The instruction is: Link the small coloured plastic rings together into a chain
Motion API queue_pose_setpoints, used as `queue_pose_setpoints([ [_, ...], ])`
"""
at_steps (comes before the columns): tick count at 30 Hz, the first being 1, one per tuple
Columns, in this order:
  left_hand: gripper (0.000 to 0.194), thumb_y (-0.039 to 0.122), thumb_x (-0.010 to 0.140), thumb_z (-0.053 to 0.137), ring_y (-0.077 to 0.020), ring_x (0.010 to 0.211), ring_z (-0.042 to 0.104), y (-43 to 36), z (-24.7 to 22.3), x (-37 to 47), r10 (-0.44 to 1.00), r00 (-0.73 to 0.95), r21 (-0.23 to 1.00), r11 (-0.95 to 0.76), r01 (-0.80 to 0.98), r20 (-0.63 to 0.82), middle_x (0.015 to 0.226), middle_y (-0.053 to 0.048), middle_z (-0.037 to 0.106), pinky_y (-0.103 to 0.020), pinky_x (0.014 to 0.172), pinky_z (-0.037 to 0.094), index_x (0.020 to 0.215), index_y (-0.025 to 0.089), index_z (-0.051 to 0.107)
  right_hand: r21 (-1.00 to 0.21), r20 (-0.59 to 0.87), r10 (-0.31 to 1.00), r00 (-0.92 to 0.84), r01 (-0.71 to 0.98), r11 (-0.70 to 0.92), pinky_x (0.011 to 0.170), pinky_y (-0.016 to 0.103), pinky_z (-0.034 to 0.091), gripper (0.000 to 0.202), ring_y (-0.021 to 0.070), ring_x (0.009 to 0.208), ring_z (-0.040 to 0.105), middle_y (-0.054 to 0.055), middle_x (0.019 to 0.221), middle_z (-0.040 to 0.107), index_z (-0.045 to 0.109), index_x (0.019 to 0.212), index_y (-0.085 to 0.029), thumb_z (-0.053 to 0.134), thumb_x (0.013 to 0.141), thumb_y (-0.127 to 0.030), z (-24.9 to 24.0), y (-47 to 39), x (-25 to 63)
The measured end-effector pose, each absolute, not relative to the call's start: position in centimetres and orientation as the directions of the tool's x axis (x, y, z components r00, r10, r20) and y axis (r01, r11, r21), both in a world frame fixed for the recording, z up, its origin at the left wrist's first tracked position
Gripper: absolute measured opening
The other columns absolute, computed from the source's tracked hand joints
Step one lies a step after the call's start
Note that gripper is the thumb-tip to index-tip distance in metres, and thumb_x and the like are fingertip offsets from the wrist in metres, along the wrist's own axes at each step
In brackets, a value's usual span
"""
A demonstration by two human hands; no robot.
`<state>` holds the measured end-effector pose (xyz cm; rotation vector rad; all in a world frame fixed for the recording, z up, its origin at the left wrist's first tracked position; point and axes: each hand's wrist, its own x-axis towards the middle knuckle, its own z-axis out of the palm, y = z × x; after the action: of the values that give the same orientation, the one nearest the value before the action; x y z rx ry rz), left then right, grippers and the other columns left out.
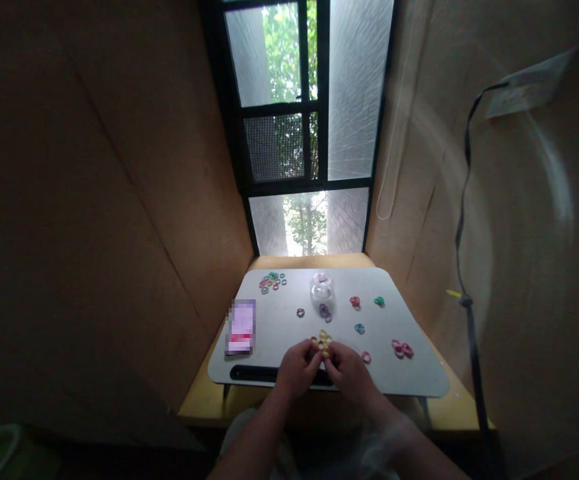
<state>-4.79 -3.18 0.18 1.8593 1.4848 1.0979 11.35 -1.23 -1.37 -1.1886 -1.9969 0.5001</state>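
Head view, hands [325,368] on yellow rings [324,341], clear jar [322,289] behind

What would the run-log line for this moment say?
left hand: on yellow rings | right hand: on yellow rings | tray: scattered rings, jar, phone

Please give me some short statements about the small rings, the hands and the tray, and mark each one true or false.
1. Both the left hand and the right hand meet at the small yellow plastic rings. True.
2. The clear round plastic jar lies on the floor. False: it stands on the white lap tray.
3. A cluster of mixed-colour rings lies at the tray's far left corner. True.
4. The two pink rings are inside the jar. False: they lie on the tray, to the right of the hands.
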Motion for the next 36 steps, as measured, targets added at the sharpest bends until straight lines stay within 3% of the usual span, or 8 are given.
queue_pose_setpoints([
  [36, 0.015, 0.03, 0.085, 0.053, -0.0123, 0.063, 0.049, -3.09, -0.05, -4.79, 0.963, 0.067, 0.759, -0.249, 0.602, 0.263, 0.069, 0.001, 0.058, -0.023, 0.06, 0.034, 0.076, 0.018, 0.056, -0.647, 0.394, 0.862, -0.319, 0.57, 0.506, 0.061, 0.025, 0.033, 0.013, 0.0136, 0.064, 0.049, -0.001, 0.068, 0.055, 0.045, 0.071, -0.02, 0.05, 0.083, -0.021, -1.37, -1.34, 11.27],
])
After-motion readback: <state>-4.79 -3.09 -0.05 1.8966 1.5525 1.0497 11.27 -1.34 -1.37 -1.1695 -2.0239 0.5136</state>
